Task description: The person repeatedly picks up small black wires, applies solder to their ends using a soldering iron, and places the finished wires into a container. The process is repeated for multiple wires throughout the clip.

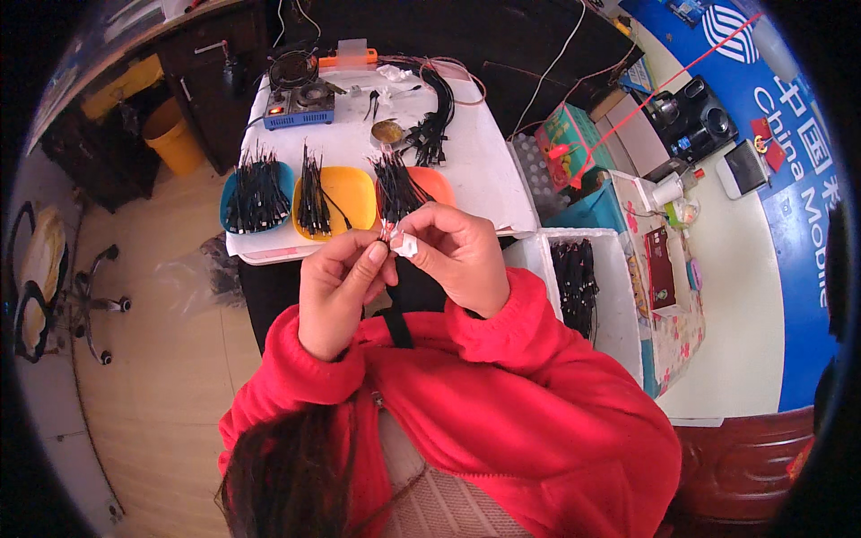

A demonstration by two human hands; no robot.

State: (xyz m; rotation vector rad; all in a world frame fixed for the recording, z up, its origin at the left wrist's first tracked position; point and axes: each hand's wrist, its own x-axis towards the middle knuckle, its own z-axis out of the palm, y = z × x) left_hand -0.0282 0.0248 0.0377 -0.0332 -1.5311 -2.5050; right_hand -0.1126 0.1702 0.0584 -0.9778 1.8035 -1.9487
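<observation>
In front of the table's near edge, my left hand (pixel 341 282) and my right hand (pixel 462 258) meet fingertip to fingertip. Both pinch the fine reddish wire ends (pixel 387 230) of a thin black cable, mostly hidden by my fingers. A small white piece (pixel 406 245), perhaps tape, shows at my right thumb and forefinger. Just beyond my hands lies an orange-red tray (pixel 438 184) with a bundle of black cables (pixel 397 184). To its left are a yellow tray (pixel 359 190) and a teal tray (pixel 285 184), each holding similar cables with stripped ends.
A blue soldering station (pixel 300 117) with a lit red switch stands at the table's back left. Near it are a round tin (pixel 387 134) of amber stuff and a pile of black cables (pixel 435 108). A white foam box (pixel 619 309) with more cables sits to the right.
</observation>
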